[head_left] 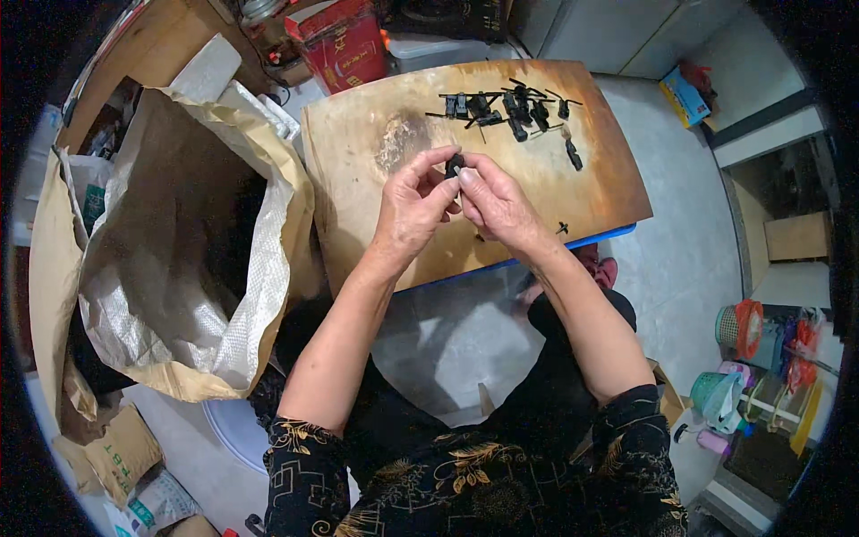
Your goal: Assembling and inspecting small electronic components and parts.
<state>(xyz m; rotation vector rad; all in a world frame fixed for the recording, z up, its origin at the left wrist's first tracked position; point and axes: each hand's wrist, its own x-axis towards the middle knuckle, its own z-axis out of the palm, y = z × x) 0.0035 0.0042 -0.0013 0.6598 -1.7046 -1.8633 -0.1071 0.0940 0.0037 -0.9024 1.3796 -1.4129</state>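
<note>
My left hand (413,201) and my right hand (501,195) meet above the wooden board, thumbs and fingers closed on a small black part (455,166). Its kind is hard to make out, since the fingertips cover most of it. Beyond my hands, several black plastic pieces with thin rods (516,115) lie in a loose pile on the board. One longer black piece (574,154) rests a bit apart at the pile's right. Close to the board's near edge, beside my right wrist, is a tiny black piece (562,227).
The worn wooden board (358,228) has a scorched patch left of the pile. A large open paper sack with a woven lining (170,322) stands at its left. Behind the board are a red box (340,49) and a clear plastic container (434,55). Baskets (716,394) stand far right.
</note>
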